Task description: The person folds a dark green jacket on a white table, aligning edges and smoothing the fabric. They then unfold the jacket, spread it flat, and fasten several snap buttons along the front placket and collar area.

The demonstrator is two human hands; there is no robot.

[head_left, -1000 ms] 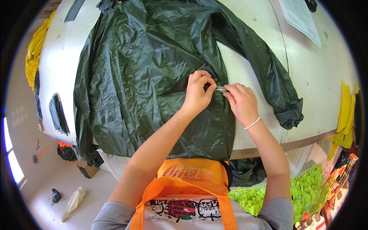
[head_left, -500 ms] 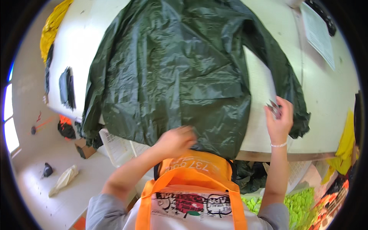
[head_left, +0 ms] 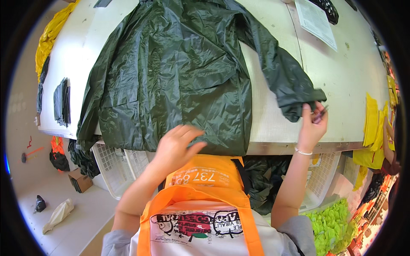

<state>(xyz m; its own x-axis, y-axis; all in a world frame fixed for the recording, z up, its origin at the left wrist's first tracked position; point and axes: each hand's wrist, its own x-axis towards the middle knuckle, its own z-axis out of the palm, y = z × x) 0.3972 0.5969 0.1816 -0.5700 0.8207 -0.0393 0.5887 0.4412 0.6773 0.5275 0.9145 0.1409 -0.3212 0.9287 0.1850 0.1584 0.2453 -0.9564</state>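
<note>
A dark green raincoat [head_left: 171, 81] lies spread on the white table, front up, with a flap pocket on each side. At the cuff of its right-hand sleeve [head_left: 294, 85], my right hand [head_left: 314, 121] is closed, its fingertips against the sleeve end. The same hand holds small pointed metal thread snips [head_left: 318, 116], partly hidden by the fingers. My left hand [head_left: 177, 147] hovers over the coat's lower hem, thumb apart from the fingers and nothing in it.
Folded dark green pieces [head_left: 62, 102] lie at the table's left edge, near yellow cloth [head_left: 53, 32]. A printed sheet [head_left: 316, 23] is at the far right. White plastic crates [head_left: 113, 170] stand below the table. Another person's arm [head_left: 388, 141] shows beside yellow garments [head_left: 372, 121].
My right hand has come to the sleeve's cuff, which is now lifted and turned. My left hand has moved left and its fingers have spread. The view has shifted to the right.
</note>
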